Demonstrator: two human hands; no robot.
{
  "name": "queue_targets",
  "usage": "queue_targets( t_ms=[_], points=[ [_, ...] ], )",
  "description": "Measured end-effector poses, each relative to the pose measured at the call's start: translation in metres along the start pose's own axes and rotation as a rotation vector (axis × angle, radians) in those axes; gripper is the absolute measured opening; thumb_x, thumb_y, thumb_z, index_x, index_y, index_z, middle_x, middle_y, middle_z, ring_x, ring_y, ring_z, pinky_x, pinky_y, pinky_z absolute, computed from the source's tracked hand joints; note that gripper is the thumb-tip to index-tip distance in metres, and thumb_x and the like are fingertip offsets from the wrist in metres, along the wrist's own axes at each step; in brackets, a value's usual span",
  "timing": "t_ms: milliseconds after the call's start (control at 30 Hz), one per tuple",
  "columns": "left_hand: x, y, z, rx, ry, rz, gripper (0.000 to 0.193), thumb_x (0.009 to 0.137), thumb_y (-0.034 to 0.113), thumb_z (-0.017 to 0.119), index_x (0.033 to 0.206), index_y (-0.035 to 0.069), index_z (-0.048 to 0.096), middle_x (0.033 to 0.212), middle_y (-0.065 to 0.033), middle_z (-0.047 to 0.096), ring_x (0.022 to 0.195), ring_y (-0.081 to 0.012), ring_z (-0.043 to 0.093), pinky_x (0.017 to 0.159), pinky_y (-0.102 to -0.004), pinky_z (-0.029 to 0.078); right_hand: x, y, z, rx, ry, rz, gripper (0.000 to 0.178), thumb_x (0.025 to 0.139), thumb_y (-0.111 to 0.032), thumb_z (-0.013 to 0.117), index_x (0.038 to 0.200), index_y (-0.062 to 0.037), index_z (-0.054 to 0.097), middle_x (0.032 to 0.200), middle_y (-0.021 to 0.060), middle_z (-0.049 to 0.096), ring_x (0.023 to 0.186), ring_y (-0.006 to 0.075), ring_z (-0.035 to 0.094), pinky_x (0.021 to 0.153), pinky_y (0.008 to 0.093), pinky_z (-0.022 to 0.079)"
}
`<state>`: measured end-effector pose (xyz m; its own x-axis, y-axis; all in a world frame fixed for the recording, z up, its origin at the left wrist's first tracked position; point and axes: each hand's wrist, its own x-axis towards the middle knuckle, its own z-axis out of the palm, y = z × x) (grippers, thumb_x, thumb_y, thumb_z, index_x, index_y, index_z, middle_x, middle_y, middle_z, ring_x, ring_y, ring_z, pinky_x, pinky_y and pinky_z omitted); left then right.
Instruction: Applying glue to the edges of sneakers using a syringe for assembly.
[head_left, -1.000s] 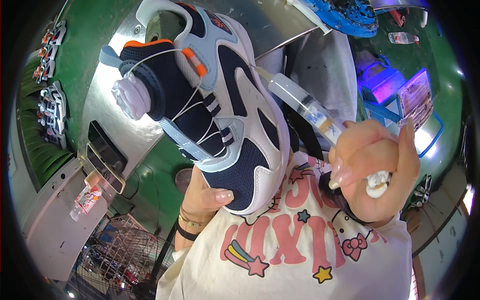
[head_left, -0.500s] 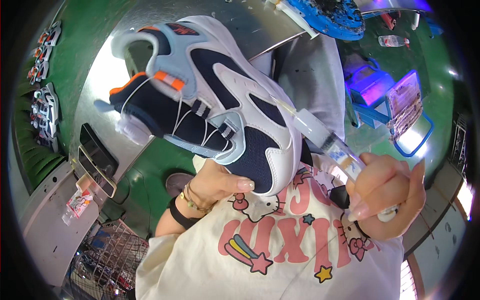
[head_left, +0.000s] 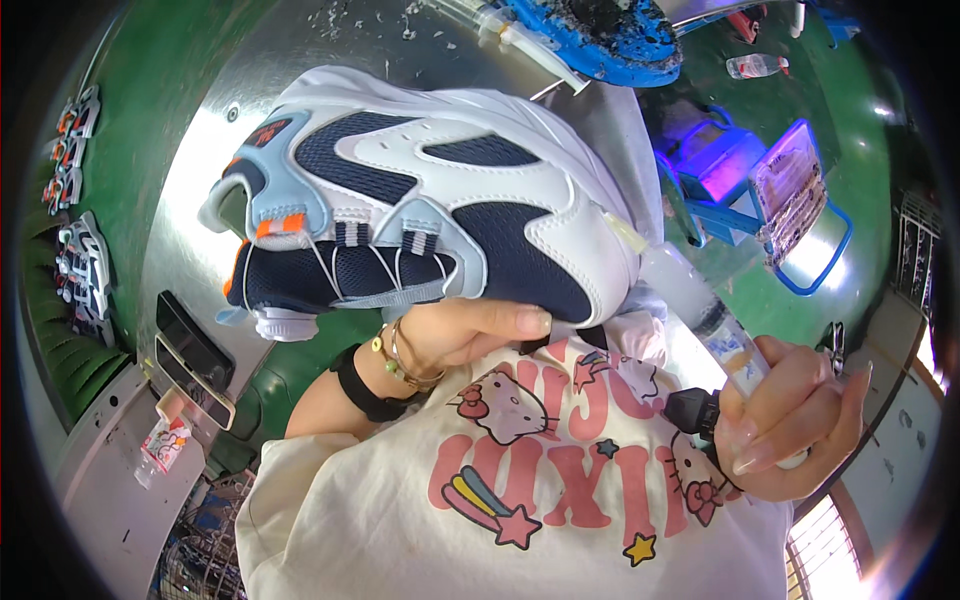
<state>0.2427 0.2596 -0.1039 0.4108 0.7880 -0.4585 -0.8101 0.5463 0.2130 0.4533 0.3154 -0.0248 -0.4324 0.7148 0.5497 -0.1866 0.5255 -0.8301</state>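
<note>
A white, navy and light-blue sneaker [head_left: 430,190] with orange accents lies on its side in the air in front of my chest. My left hand [head_left: 475,330] is closed on it at the toe end, the thumb lying along the navy mesh. White cord laces run across its dark tongue, and a round white dial hangs below the collar. My right hand [head_left: 795,425] is wrapped round a plastic syringe [head_left: 695,300] holding cloudy fluid. Its pale yellowish tip meets the toe's edge near the sole; exact contact is hard to make out.
Ahead is a metal table [head_left: 350,45] bearing another syringe [head_left: 515,40] and a blue tray [head_left: 655,60] crusted black. A blue chair [head_left: 745,190] and a plastic bottle [head_left: 757,66] are on the green floor. Phones [head_left: 195,345] rest at left, near more sneakers [head_left: 85,270].
The sneaker has turned to lie more level, its toe end swinging up and right. My right hand and the syringe have shifted slightly right and down, the tip moving along toward the toe.
</note>
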Motion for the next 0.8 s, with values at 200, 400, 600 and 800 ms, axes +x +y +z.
queue_targets(
  t_ms=[200, 400, 600, 800],
  points=[
    [0.032, 0.007, 0.010, 0.057, -0.065, 0.169, 0.086, 0.058, 0.010, 0.074, 0.132, 0.008, 0.029, 0.133, -0.0085, 0.034, 0.127, -0.0228, 0.028, 0.107, -0.0400, 0.020, 0.008, -0.009, -0.002, -0.052, 0.034, 0.113, 0.016, 0.090, -0.005, 0.036, 0.104, 0.0030, 0.037, 0.062, 0.0027, 0.060, 0.048, 0.0147, 0.053, 0.033, 0.0257, 0.032],
    [0.051, 0.017, 0.013, 0.099, -0.109, 0.337, 0.089, 0.058, 0.013, 0.075, 0.134, 0.011, 0.027, 0.137, -0.0053, 0.031, 0.131, -0.0210, 0.024, 0.109, -0.0425, 0.015, 0.004, -0.018, -0.014, -0.085, 0.066, 0.179, 0.014, 0.092, -0.009, 0.033, 0.096, 0.0006, 0.042, 0.060, 0.0030, 0.060, 0.047, 0.0143, 0.052, 0.034, 0.0260, 0.034],
    [0.065, 0.026, 0.014, 0.061, -0.157, 0.433, 0.075, 0.066, 0.014, 0.071, 0.131, 0.010, 0.033, 0.134, -0.0035, 0.036, 0.128, -0.0188, 0.028, 0.110, -0.0413, 0.015, -0.002, -0.018, -0.016, -0.103, 0.102, 0.185, 0.020, 0.093, -0.012, 0.029, 0.091, 0.0006, 0.045, 0.061, 0.0049, 0.060, 0.046, 0.0147, 0.051, 0.035, 0.0259, 0.034],
    [0.080, 0.027, 0.021, -0.063, -0.248, 0.544, 0.050, 0.078, 0.017, 0.065, 0.123, 0.007, 0.044, 0.127, -0.0027, 0.046, 0.122, -0.0163, 0.038, 0.109, -0.0384, 0.022, 0.011, -0.001, 0.006, -0.130, 0.133, 0.166, 0.028, 0.094, -0.014, 0.026, 0.086, 0.0007, 0.048, 0.062, 0.0068, 0.059, 0.046, 0.0150, 0.051, 0.037, 0.0259, 0.035]
  ],
)
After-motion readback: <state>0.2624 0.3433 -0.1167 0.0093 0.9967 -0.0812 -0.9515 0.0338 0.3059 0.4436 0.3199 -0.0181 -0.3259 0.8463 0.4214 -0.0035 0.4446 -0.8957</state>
